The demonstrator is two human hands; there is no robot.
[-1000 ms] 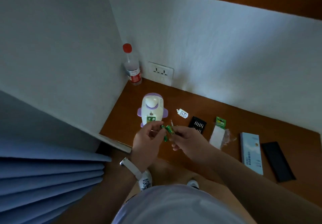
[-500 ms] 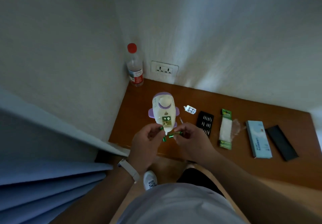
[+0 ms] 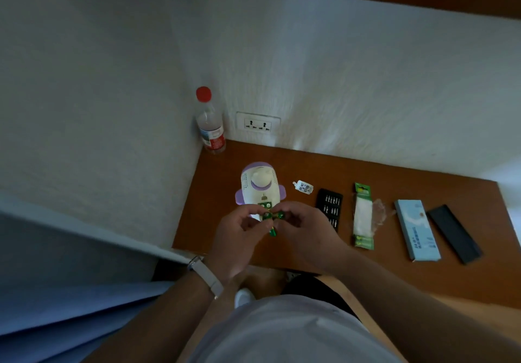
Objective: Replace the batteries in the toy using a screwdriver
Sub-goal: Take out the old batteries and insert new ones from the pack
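Both hands are held over the near edge of the desk (image 3: pixel 214 193), fingers curled in tight. The left hand (image 3: pixel 239 238) and the right hand (image 3: pixel 308 234) meet fingertip to fingertip, each pinching the green batteries (image 3: pixel 272 232) between thumb and fingers. I count three cells, though the light is dim and the fingers hide part of them.

Just at twelve o'clock from the hands sits the one toy (image 3: pixel 259 185), white and purple (its battery bay is open, with green showing inside). At one o'clock lies one small white piece (image 3: pixel 303 187).

Toward three o'clock runs a row:
- one black bit tray (image 3: pixel 329 206)
- one green-and-white battery pack (image 3: pixel 363 216)
- one pale blue box (image 3: pixel 417 230)
- one black lid (image 3: pixel 454 233)

One red-capped bottle (image 3: pixel 210 125) stands in the corner at eleven o'clock.
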